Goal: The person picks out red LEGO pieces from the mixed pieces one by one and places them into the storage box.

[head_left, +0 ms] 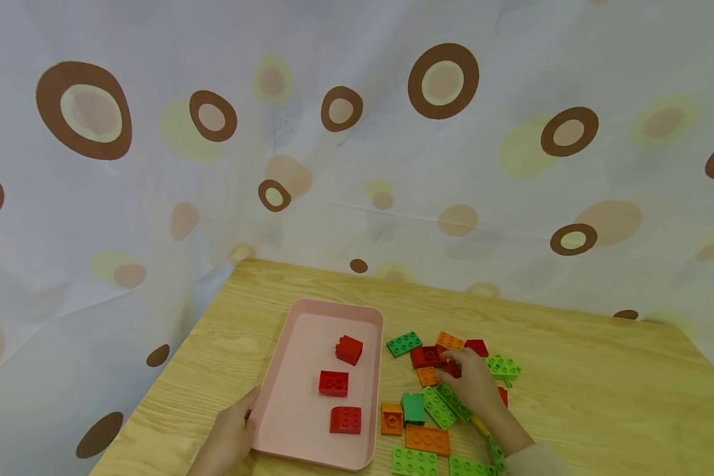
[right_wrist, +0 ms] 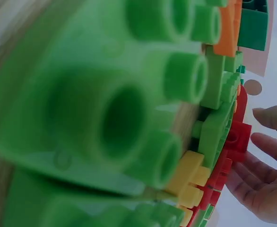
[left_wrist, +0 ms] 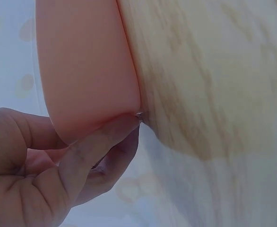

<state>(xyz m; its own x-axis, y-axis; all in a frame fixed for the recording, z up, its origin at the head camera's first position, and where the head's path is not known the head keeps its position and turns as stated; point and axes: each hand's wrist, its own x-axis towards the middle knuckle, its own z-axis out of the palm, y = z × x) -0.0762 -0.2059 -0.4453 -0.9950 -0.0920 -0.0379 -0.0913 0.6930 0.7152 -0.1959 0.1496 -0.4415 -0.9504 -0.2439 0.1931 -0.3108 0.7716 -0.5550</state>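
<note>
Beyond the pink tray's [head_left: 294,406] right edge on the wooden desk [head_left: 601,396], a red block [right_wrist: 238,137] is lying among green blocks [head_left: 438,406] and orange blocks [head_left: 427,439], the right hand [head_left: 471,378] hovering at it, thumb and fingers parted. The left hand [head_left: 231,426] is gripping the tray near its front-left corner; three red blocks [head_left: 334,383] are sitting inside.

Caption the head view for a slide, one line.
Left hand holds a pink tray with three red bricks; right hand is among loose bricks on the table.
</note>
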